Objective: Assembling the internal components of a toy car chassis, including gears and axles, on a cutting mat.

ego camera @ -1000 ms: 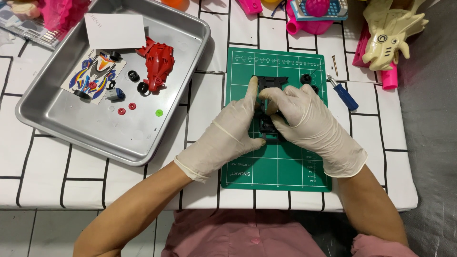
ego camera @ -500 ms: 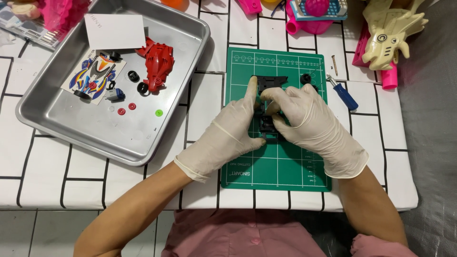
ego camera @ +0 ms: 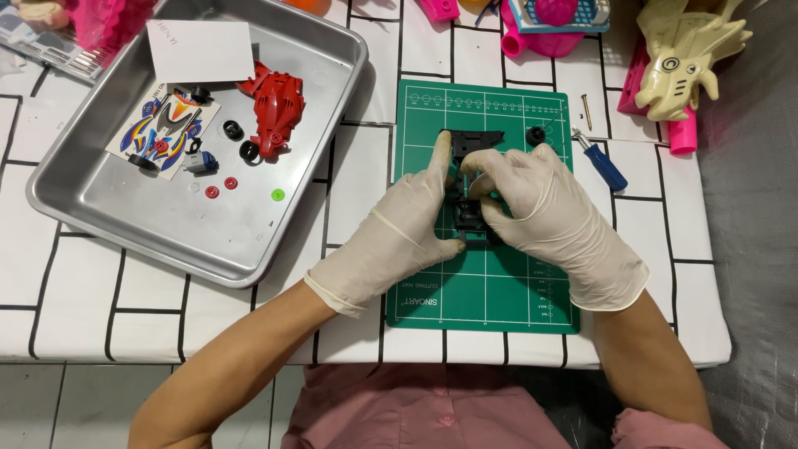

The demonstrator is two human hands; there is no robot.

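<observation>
Head view: white grid-lined table (ego camera: 366, 166) bears green cutting mat (ego camera: 482, 291) and steel tray (ego camera: 125, 216).

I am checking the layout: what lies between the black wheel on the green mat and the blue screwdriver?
Nothing: in the head view, only bare mat edge and white tabletop separate the wheel from the screwdriver.

Hobby bench, model-kit setup, you're seated right at it | white table cover (ego camera: 357, 191) with black grid lines | green cutting mat (ego camera: 490, 291) dead centre | steel tray (ego camera: 116, 208) sorting red car shell (ego camera: 274, 112), sticker sheet (ego camera: 162, 133), small wheels | blue-handled screwdriver (ego camera: 605, 165) alongside | plastic toys (ego camera: 682, 54) crowd the far edge
</observation>
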